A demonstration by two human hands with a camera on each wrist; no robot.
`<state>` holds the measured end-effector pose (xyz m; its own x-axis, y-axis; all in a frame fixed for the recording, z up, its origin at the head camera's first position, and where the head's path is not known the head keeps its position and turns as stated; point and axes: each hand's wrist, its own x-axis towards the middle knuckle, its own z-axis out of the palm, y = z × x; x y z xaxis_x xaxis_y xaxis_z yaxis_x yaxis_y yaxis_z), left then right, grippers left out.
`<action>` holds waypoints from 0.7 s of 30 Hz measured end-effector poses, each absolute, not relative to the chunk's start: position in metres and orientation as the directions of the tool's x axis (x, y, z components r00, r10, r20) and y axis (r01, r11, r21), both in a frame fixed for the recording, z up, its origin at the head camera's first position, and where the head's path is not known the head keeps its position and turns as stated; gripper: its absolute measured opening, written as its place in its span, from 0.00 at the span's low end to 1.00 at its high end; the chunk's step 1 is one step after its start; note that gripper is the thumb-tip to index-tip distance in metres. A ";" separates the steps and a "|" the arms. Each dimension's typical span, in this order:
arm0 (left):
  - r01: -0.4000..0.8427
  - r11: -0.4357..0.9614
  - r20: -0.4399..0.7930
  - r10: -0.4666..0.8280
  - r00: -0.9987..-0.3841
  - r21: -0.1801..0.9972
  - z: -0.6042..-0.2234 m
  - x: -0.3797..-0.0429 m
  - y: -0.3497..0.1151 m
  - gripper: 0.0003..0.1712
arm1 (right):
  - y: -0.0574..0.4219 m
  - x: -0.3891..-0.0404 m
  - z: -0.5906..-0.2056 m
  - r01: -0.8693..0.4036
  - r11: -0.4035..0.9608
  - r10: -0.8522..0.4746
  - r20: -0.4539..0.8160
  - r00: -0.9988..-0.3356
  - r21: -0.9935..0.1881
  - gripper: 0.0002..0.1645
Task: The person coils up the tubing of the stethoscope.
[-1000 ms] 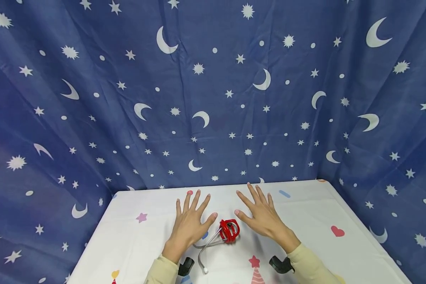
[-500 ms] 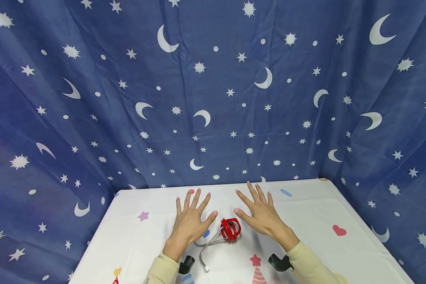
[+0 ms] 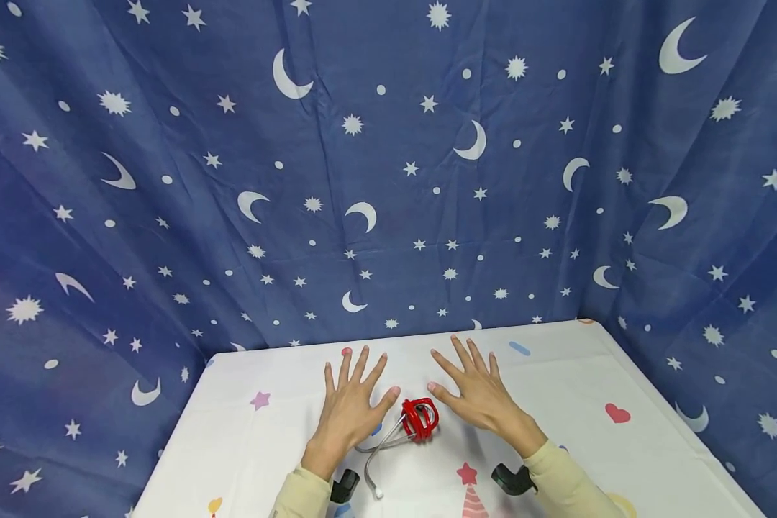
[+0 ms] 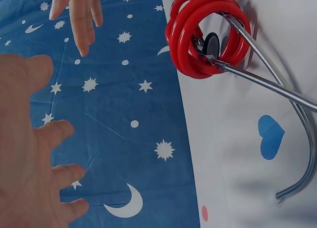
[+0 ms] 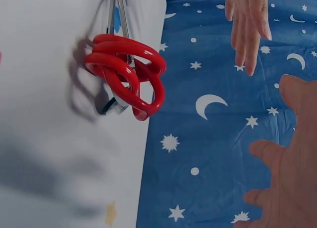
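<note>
A stethoscope (image 3: 419, 420) with red tubing wound into a bundle lies on the white table, between my two hands. Its metal ear tubes (image 3: 383, 450) stretch toward the near side and left. In the left wrist view a dark round chest piece (image 4: 211, 44) shows inside the red coils (image 4: 185, 32). My left hand (image 3: 348, 411) hovers left of the stethoscope, fingers spread and holding nothing. On the other side my right hand (image 3: 482, 399) is likewise spread, palm down, apart from the red tubing (image 5: 126, 72).
The white tabletop (image 3: 557, 388) has printed hearts, stars and party hats. A blue curtain (image 3: 401, 216) with moons and stars hangs behind the table and along both sides. Black camera mounts (image 3: 513, 480) sit at both wrists.
The head view has shifted slightly. Both hands keep their spread pose, and the stethoscope stays where it was.
</note>
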<state>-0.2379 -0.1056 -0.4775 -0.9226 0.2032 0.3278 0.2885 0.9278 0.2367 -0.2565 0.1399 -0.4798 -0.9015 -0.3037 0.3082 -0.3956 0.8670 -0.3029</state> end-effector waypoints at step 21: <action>0.276 0.929 0.320 0.191 -0.928 0.247 -0.476 -0.232 -0.105 0.38 | 0.137 -0.251 -0.479 -0.397 0.867 -0.315 0.287 -0.905 -0.300 0.39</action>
<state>-0.2324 -0.1049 -0.4759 -0.9281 0.1911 0.3195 0.2763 0.9287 0.2473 -0.2505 0.1368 -0.4786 -0.9047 -0.3146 0.2873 -0.3970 0.8674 -0.3000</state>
